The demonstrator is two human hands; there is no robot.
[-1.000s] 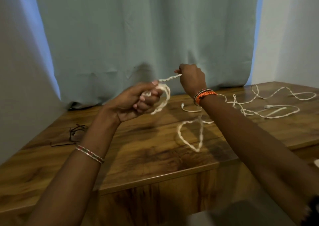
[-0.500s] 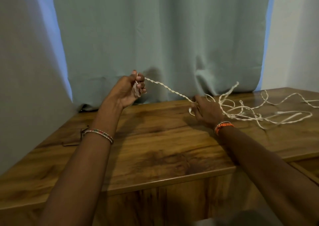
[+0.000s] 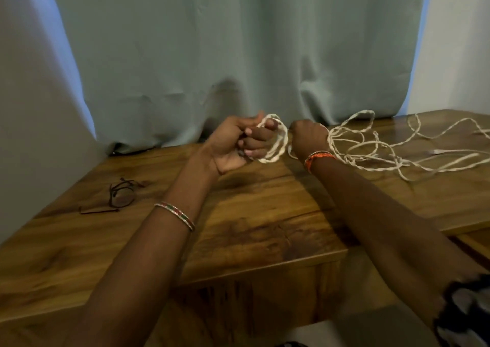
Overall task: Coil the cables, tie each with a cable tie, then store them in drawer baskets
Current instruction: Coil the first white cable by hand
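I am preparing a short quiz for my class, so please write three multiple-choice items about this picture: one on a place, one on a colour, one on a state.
1. Where do the dark cable ties lie on the wooden table?
A. left of the left arm
B. under the loose cable
C. right of the right arm

2. What colour is the band on the right wrist?
A. blue
B. orange
C. white

3. In what state is the white cable at the left hand?
A. lying flat and straight
B. wound in loops round the fingers
C. already tied with a tie

Answers: 1 A, the ties sit on the table to the left of that arm. 2 B, the band shows orange. 3 B, several loops circle the fingers, while the right hand grips the strand beside them and no tie is on it.
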